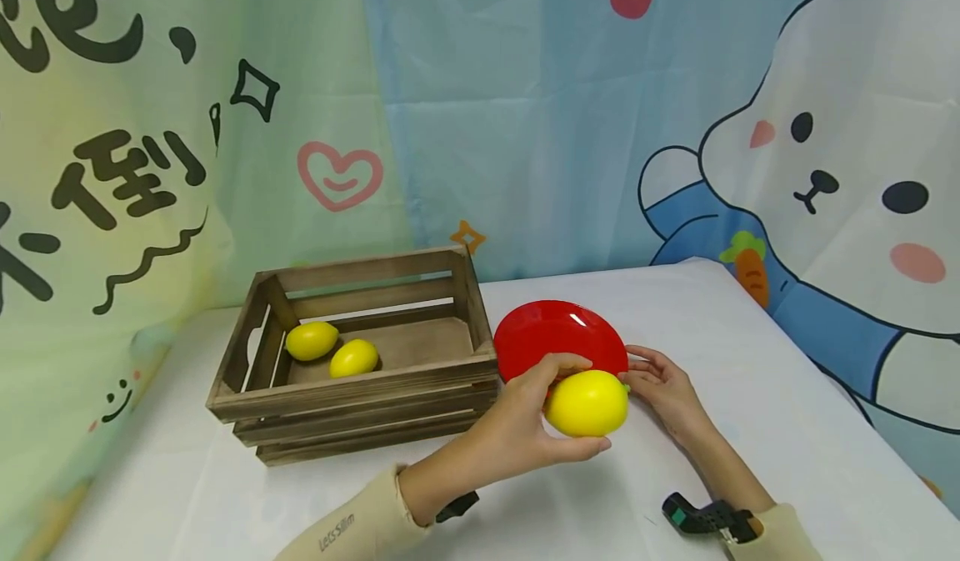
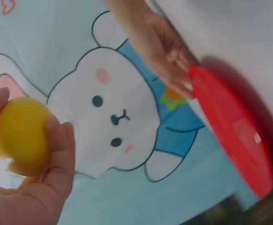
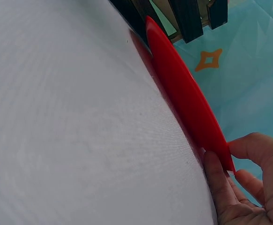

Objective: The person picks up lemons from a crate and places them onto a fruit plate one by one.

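Observation:
A yellow lemon is gripped between the thumb and fingers of my left hand, held up in front of the red plate. In the left wrist view the lemon sits at the left, with fingers on both sides of it. My right hand pinches the plate's right rim. The right wrist view shows fingers on both faces of the plate at its edge. Two more lemons, one behind and one in front, lie in the left part of the wooden crate.
The crate stands left of the plate, its right end close to the plate's left edge. Both rest on a white-covered table. Behind them hangs a printed curtain. A dark device is strapped to the right wrist.

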Action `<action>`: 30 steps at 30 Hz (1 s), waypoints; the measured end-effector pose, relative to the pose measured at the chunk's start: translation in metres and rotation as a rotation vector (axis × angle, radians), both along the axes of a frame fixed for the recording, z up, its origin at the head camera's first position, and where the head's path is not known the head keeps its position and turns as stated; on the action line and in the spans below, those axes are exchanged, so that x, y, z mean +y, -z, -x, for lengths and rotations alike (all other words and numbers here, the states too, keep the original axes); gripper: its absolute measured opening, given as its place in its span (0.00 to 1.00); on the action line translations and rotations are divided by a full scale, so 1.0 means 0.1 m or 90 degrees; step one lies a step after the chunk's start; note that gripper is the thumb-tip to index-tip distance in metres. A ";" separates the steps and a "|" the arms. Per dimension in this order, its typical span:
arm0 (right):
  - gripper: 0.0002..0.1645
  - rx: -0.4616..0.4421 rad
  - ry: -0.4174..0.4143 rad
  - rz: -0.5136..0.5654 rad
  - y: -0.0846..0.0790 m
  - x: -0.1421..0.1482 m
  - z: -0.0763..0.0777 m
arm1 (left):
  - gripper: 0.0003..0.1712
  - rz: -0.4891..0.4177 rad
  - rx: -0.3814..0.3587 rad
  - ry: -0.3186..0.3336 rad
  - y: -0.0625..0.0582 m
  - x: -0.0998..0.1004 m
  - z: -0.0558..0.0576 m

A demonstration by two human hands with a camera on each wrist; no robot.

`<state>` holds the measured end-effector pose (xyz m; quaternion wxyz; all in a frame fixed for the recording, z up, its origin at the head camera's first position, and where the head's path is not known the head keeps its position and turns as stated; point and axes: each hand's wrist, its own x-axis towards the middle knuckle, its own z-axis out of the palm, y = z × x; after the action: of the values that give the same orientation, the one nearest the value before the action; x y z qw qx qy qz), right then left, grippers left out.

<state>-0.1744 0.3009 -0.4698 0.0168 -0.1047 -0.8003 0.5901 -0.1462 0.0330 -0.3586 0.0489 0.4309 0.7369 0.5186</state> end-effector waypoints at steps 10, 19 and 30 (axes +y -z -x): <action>0.42 -0.007 0.003 0.008 -0.03 0.01 0.00 | 0.35 0.022 -0.160 -0.057 0.31 0.17 0.11; 0.42 -0.009 0.000 0.016 -0.02 -0.01 0.00 | 0.34 0.027 -0.211 -0.078 0.48 0.23 0.20; 0.38 -0.003 -0.012 0.038 -0.02 -0.01 0.00 | 0.35 0.016 -0.217 -0.102 0.49 0.38 0.30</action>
<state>-0.1744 0.2995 -0.4677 0.0062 -0.0986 -0.7835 0.6134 -0.1763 0.0713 -0.4077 0.1374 0.2761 0.7562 0.5771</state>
